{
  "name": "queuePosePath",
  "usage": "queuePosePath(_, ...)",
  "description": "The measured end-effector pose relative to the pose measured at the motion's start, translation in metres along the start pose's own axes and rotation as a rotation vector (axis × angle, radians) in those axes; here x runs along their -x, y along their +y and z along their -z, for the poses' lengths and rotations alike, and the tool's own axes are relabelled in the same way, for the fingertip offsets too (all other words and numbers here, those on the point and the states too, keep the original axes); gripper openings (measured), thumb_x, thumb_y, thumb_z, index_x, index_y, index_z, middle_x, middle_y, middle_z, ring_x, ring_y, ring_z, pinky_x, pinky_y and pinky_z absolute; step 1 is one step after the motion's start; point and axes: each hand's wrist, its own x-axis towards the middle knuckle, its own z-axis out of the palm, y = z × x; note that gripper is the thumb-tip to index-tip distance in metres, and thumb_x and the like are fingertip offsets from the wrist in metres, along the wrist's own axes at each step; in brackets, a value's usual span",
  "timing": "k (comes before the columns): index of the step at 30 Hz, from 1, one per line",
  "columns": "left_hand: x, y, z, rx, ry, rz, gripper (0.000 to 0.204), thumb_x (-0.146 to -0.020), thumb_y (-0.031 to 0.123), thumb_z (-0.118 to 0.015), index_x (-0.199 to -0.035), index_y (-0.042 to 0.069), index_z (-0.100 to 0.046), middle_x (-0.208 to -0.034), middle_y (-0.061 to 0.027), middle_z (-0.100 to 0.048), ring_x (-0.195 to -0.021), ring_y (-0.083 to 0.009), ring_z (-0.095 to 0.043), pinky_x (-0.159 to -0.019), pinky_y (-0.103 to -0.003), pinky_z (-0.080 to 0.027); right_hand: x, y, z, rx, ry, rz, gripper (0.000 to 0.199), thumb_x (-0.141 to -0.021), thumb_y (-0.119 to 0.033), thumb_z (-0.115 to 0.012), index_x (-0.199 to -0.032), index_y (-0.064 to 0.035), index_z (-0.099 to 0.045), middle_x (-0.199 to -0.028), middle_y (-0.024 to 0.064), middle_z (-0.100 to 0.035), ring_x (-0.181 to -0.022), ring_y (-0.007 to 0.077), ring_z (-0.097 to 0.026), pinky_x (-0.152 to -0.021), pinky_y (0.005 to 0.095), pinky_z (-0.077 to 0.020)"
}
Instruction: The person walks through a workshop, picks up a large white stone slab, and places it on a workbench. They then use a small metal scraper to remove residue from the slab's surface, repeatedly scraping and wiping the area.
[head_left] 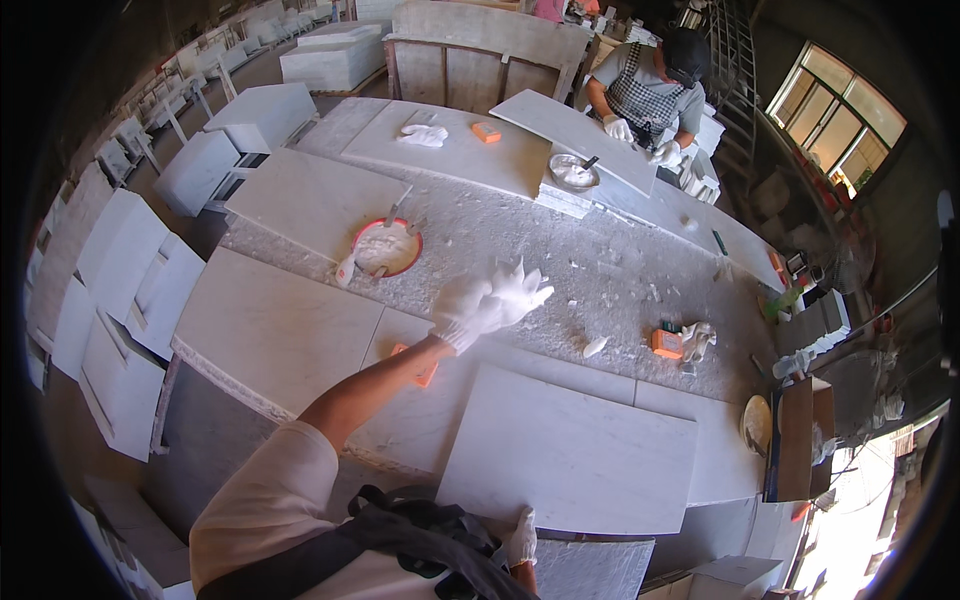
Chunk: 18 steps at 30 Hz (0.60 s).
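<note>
White slab (575, 440): smooth, faintly veined stone — right grip (523, 537) at its near edge, clasp unclear.
Left grip (490, 302): released, gloved fingers fanned over gritty counter (500, 225).
Orange block (428, 376): nearside of left grip, partly hidden by forearm (375, 390).
Red-rimmed bowl (420, 247): left of left grip — round, whitish contents.

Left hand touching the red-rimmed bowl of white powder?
Apart. The head view shows a strip of gritty tabletop between the gloved left hand and the red-rimmed bowl.
</note>
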Motion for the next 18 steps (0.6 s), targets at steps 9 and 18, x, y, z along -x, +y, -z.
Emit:
queuePosePath(9,0.207,-0.01,-0.029,0.244,-0.378,-0.355,0.021,-0.084,0.016,-0.078,-0.098,0.009,-0.064,-0.101,-0.0091,-0.069,-0.086,-0.0286,-0.067,-0.071,-0.038,-0.054,0.014,-0.055,-0.049,0.783,-0.025,-0.153,0.064,-0.097,-0.053,-0.062,-0.123,0.0058,-0.063,-0.11,0.0203,-0.075,-0.102,0.0369,-0.073,-0.083,0.0461,-0.0606)
queuePosePath(18,0.196,0.066,0.001,-0.291,-0.439,-0.758,0.038,-0.098,0.047,-0.062,-0.108,0.012,-0.071,-0.103,-0.0103,-0.067,-0.083,-0.0283,-0.065,-0.072,-0.044,-0.055,-0.024,-0.024,-0.006,0.323,-0.215,-0.305,0.059,-0.108,-0.048,-0.045,-0.138,0.0029,-0.052,-0.118,0.0178,-0.073,-0.108,0.0291,-0.072,-0.092,0.0422,-0.0582)
